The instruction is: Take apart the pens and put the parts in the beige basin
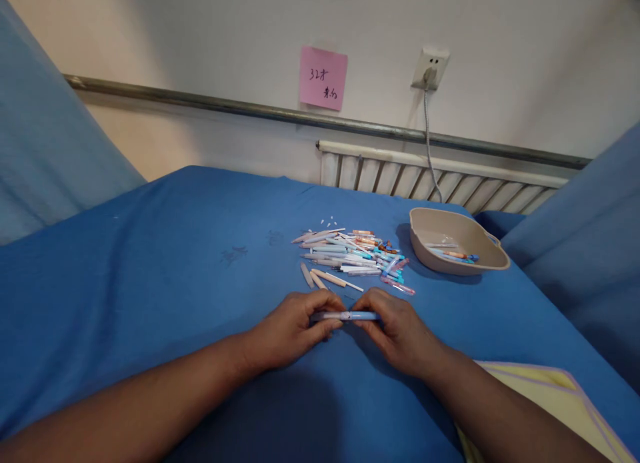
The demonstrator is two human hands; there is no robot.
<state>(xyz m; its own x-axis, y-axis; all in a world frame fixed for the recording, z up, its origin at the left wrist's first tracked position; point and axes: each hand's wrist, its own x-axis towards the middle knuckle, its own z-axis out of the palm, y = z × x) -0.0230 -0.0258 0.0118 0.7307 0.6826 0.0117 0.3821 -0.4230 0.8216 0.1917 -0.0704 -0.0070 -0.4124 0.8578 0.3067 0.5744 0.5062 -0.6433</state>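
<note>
Between both hands a pale blue-and-grey pen (346,315) lies level, just above the blue sheet. My left hand (300,322) pinches its greyish left part between thumb and fingers. Its blue right part is gripped by my right hand (393,323), also in a pinch. Just beyond my hands spreads a heap of pen parts (345,250): pale barrels, white refills, and blue and orange pieces. A few tiny white bits (329,222) lie behind the heap. Closest to my left hand are a cream barrel (327,277) and a grey barrel (307,274).
A beige basin (425,250) with several pens and clear plastic inside stands at the right. Yellow cloth or paper (543,396) lies by my right forearm. Behind are a radiator (390,176), a metal rail (225,106), and a plugged-in cable (428,130). Blue curtains hang at both sides.
</note>
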